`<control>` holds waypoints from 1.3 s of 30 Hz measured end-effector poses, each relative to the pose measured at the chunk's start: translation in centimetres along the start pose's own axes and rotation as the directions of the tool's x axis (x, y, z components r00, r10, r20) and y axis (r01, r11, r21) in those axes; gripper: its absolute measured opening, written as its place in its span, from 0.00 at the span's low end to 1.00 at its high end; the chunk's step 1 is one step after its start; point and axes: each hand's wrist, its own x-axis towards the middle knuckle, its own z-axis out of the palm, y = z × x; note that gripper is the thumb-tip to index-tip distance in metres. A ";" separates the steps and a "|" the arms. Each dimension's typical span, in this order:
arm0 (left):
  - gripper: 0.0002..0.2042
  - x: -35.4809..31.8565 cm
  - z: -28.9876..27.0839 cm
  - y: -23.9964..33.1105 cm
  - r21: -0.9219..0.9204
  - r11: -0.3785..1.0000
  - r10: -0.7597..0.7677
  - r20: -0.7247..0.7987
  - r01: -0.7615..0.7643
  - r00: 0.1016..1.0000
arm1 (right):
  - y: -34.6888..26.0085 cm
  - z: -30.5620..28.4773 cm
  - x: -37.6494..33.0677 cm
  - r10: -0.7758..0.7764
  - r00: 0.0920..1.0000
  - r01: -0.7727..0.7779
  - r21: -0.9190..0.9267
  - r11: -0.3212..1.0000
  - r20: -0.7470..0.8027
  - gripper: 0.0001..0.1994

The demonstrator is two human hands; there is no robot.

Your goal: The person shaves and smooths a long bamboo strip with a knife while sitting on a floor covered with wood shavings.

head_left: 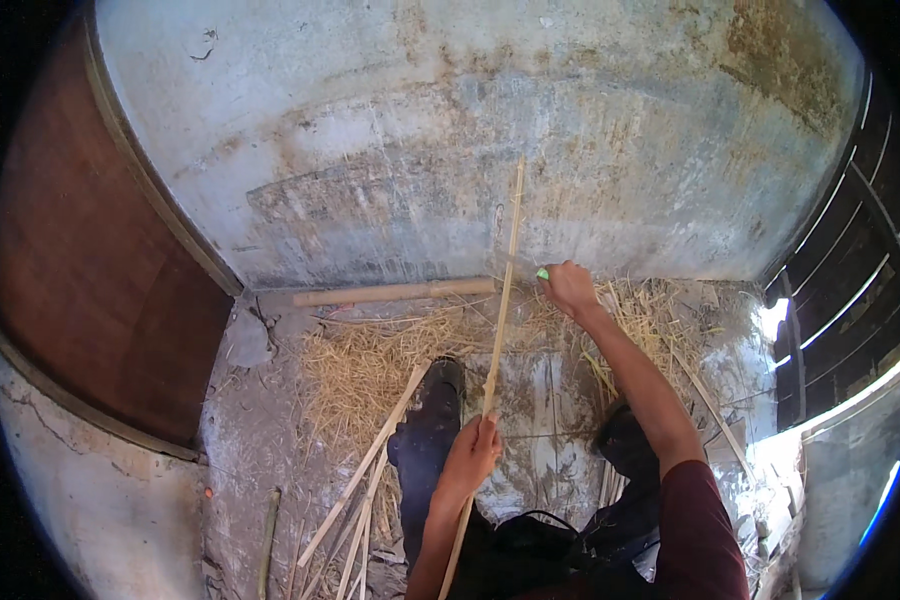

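A long, narrow bamboo strip (502, 325) runs from my lap up toward the wall, tilted slightly to the right. My left hand (472, 457) is closed around its lower part. Farther up, my right hand (570, 289) grips a knife by its green handle (542, 273). The thin blade points left and seems to lie across the strip, though it is hard to make out against the wall.
Pale shavings (370, 365) cover the floor on both sides. A bamboo pole (400, 292) lies along the base of the stained wall (390, 130). Several split strips (365, 470) rest by my left leg. A brown door panel (100, 260) stands left, dark slats (840, 260) right.
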 end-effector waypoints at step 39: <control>0.22 -0.2 -0.7 1.1 -0.013 0.998 -0.062 0.053 0.063 0.997 | 7.2 3.0 13.8 0.511 0.849 -0.518 -0.024 0.855 -0.133 0.23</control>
